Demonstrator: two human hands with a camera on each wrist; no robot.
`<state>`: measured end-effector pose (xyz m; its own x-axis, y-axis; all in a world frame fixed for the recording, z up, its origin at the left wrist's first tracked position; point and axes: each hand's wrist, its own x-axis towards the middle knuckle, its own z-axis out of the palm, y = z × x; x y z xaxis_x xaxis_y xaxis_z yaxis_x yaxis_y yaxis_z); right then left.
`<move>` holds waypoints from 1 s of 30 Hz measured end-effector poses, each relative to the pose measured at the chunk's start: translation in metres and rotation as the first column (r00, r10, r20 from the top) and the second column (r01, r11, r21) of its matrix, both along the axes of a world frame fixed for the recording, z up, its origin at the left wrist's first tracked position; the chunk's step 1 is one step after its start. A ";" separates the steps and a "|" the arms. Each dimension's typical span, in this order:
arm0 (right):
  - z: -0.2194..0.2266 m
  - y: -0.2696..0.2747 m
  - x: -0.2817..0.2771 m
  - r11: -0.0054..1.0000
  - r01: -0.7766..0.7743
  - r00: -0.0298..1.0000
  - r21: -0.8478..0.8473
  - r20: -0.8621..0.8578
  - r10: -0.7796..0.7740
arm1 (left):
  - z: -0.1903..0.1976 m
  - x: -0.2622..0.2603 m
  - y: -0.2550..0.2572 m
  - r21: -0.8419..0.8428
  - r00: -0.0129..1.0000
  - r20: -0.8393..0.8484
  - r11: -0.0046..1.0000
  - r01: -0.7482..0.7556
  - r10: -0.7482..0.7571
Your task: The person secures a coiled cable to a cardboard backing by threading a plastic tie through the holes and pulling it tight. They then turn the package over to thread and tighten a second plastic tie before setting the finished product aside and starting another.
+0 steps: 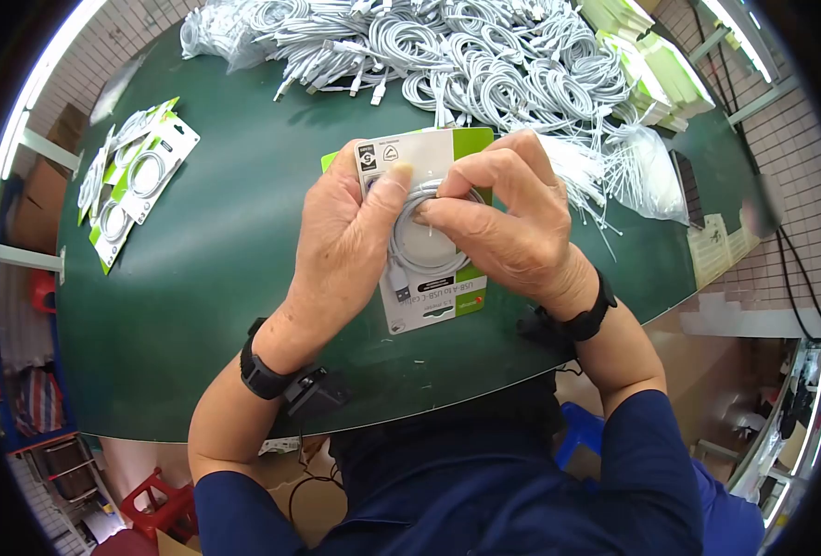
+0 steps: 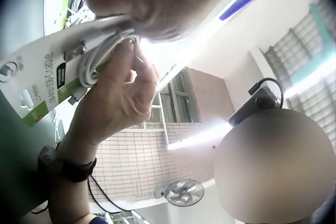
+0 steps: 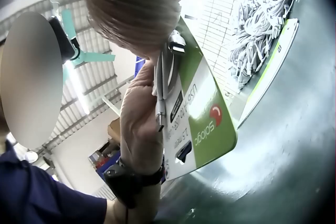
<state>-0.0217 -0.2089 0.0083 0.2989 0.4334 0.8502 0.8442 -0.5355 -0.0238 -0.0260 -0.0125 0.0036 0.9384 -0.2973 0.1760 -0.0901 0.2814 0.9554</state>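
Note:
My left hand (image 1: 345,218) grips a white-and-green cable card (image 1: 429,153) by its left side, with the thumb on the front. The card is printed "USB-A to USB-C" and is upside down in the head view. A coiled white USB cable (image 1: 410,261) lies against its face, a USB-A plug (image 1: 401,283) at the lower left. My right hand (image 1: 517,213) pinches at the coil's upper right with thumb and forefinger; a thin white end sticks out there in the left wrist view. Fingertips hide the fastening point. Beneath it, another card (image 3: 270,71) lies on the table.
A large heap of coiled white cables (image 1: 484,65) covers the table's far side. White cable ties (image 1: 572,171) and a plastic bag of ties (image 1: 647,167) lie to the right. Stacked cards (image 1: 665,79) stand at far right. Carded cables (image 1: 141,171) lie on the green table (image 1: 197,306) at left.

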 end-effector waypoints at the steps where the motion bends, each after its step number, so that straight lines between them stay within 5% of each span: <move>1: 0.001 0.000 0.000 1.000 0.000 1.000 0.018 -0.001 0.000 | 0.003 -0.003 -0.001 -0.018 1.000 0.023 1.000 -0.001 0.001; 4: 0.004 -0.002 0.002 0.997 -0.020 1.000 0.069 0.019 0.018 | 0.011 -0.009 0.001 0.049 0.991 0.135 0.999 0.006 -0.013; 20: 0.000 -0.007 0.001 0.966 -0.097 0.986 0.238 -0.110 0.127 | 0.008 -0.014 -0.001 0.001 0.997 0.048 0.998 0.065 -0.065; 30: 0.004 -0.003 -0.007 0.981 -0.116 0.993 0.157 -0.014 0.119 | 0.004 -0.008 -0.001 -0.099 1.000 0.024 0.995 -0.016 0.019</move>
